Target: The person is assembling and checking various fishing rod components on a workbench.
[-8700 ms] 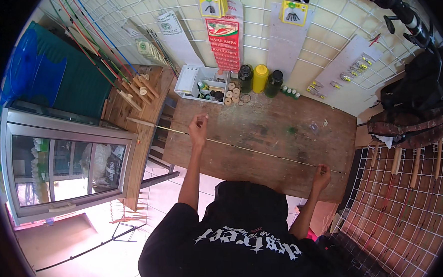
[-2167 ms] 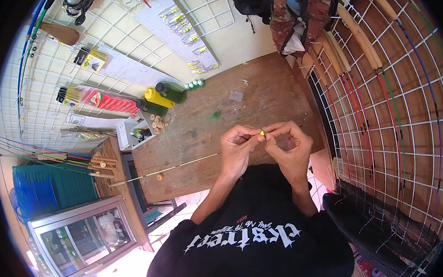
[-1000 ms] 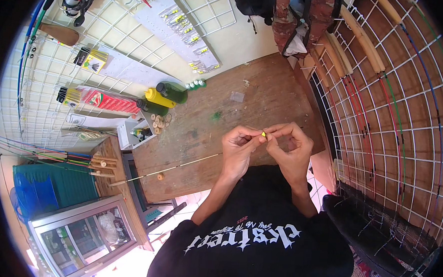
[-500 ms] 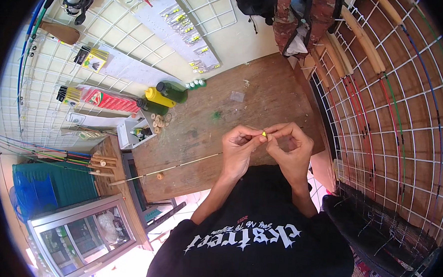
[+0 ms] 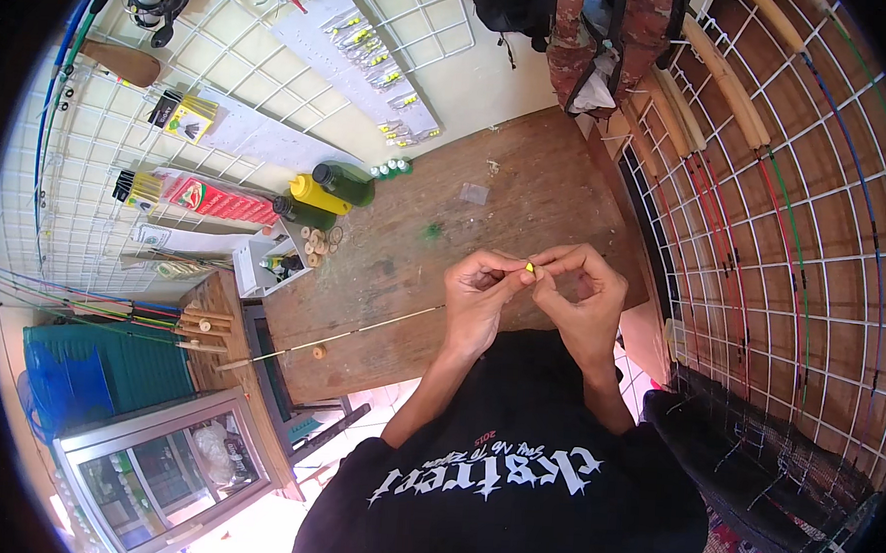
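A small bright yellow piece (image 5: 531, 268) is pinched at the fingertips of both hands, above the near edge of the wooden table. From the left, my left hand (image 5: 475, 296) has thumb and forefinger closed on it. My right hand (image 5: 584, 292) meets it from the other side with its thumb and bent fingers. The fingertips cover most of the piece, so its exact kind does not show. A thin pale fishing rod (image 5: 365, 329) slants across the table and passes out of sight by my left wrist. Beside the rod sits a small cork ring (image 5: 319, 352).
On the wooden table (image 5: 557, 197) lie a small clear plastic bag (image 5: 474, 193) and several cork rings (image 5: 317, 242). Along the wall are a yellow bottle (image 5: 322, 195), dark green bottles (image 5: 345, 184) and a white box (image 5: 268, 262). Rods hang on the white grid (image 5: 804, 265) at right.
Both hands stay in place. The yellow piece has turned slightly between the fingertips, and little else differs.
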A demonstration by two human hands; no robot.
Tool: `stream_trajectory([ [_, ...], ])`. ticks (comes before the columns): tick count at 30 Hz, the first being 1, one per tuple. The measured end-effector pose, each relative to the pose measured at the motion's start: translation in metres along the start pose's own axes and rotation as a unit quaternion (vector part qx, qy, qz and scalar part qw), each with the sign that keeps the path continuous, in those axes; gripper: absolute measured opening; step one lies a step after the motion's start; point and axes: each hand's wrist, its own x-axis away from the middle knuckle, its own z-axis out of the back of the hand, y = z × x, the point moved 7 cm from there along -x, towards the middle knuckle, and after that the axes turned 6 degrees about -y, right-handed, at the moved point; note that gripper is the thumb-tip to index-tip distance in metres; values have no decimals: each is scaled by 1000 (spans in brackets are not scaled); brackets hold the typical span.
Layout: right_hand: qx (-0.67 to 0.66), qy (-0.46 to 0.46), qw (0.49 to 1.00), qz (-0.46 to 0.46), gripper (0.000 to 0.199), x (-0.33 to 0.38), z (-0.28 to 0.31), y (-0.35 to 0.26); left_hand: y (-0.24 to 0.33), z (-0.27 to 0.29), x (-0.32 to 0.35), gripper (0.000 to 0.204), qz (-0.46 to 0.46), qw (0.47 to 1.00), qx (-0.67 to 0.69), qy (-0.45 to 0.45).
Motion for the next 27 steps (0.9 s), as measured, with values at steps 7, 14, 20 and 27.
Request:
stream_trajectory([
  [7,-5,1,1000,-3,11,0,0,2,0,0,0,10,-3,1000,-1,-6],
  [14,-11,1,1000,-15,10,1,2,4,0,-2,0,10,1,1000,-4,-10],
  [20,-22,-3,1000,-12,10,1,0,3,-1,2,1,10,0,1000,-4,5],
  [27,-22,-4,1000,-21,10,1,1,4,-2,1,0,10,0,1000,-2,-1],
])
